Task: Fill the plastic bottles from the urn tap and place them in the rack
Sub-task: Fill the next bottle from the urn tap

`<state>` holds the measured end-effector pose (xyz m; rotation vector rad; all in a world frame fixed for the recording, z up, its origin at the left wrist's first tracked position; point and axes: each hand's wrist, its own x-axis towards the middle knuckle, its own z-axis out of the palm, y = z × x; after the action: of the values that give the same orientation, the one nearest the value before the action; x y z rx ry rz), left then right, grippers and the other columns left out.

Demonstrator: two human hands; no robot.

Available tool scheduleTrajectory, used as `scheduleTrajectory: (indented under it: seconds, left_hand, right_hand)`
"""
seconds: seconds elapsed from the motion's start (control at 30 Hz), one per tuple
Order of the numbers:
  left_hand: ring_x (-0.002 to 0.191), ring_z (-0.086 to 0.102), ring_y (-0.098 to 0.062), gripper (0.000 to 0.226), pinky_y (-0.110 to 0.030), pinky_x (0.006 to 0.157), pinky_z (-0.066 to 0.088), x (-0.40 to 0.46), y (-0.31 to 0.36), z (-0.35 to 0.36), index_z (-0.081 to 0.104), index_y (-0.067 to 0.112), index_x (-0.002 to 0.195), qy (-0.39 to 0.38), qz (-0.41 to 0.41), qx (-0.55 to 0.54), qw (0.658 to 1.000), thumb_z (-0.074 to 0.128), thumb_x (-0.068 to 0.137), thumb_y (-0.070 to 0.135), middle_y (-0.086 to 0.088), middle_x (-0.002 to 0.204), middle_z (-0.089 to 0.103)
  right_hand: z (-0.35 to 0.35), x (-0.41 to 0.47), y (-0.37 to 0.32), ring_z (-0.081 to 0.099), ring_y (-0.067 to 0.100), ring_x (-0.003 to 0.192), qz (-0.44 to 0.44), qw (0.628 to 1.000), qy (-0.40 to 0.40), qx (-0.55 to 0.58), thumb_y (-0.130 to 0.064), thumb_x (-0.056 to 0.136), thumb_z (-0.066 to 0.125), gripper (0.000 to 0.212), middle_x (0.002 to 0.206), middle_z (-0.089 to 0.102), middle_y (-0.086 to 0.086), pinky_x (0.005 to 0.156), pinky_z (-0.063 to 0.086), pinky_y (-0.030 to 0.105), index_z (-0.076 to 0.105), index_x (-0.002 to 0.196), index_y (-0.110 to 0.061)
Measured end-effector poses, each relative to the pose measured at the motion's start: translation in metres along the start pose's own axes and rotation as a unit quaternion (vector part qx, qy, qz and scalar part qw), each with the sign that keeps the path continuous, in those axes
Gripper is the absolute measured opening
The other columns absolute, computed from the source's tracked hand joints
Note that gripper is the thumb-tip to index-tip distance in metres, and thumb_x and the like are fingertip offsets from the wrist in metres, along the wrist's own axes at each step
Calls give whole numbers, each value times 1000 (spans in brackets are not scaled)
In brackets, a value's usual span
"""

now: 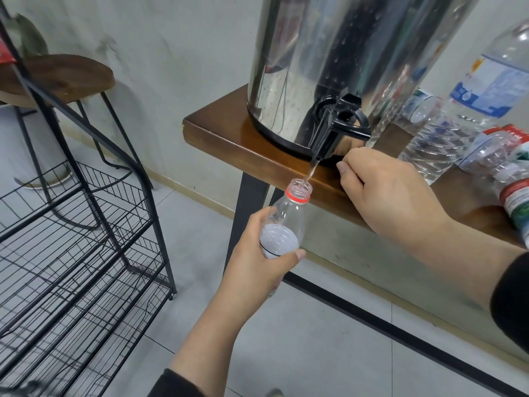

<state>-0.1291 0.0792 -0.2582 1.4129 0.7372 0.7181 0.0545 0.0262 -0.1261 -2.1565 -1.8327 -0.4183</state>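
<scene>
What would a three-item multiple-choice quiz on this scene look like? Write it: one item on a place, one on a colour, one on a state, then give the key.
1. Where does the urn stand?
A. On the floor
B. On the wooden table
C. On the stool

2. What colour is the ring on the neck of the held bottle?
A. Red
B. Blue
C. Green

3. What is the tap doing?
A. Shut and dry
B. Dripping onto the floor
C. Running water into the bottle

Key: 1 B, the urn's base sits at the table's corner. 2 A, a red ring circles the neck. 3 C, a stream falls from the spout into the bottle mouth while the left hand grips the bottle.
</scene>
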Motion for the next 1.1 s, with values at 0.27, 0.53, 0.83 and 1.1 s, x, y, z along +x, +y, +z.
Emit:
scheduleTrajectory:
  seconds: [0.27,0.53,0.83,1.1]
  left_hand:
    - [110,60,-13,75,-6,63,50,-1,2,-1,42,46,139,-3,2,-4,1000,85,81,27,15,129,56]
    - [113,60,-13,76,-7,66,51,0,1,-1,42,46,140,-2,5,-4,1000,85,80,28,16,129,56]
    - [111,60,-11,74,-6,65,49,-1,2,1,42,47,138,-5,4,6,1000,85,80,28,17,127,57]
    - [112,60,-11,74,-5,66,49,-1,1,1,42,48,137,-6,5,5,1000,85,81,28,17,127,57]
  right_hand:
    - [0,0,0,48,24,67,0,1000,2,-2,-36,103,36,31,75,48,-2,62,37,37,45,79,-18]
    - [1,0,-1,50,25,68,-2,1000,2,-2,-37,103,36,32,76,49,-1,63,39,39,47,80,-18]
    - [1,0,-2,47,25,68,0,1000,9,-4,-35,103,38,29,75,47,-1,62,35,36,41,78,-20]
    - [1,1,-1,48,28,70,-1,1000,10,-13,-34,103,38,31,77,49,1,61,32,37,45,80,-16]
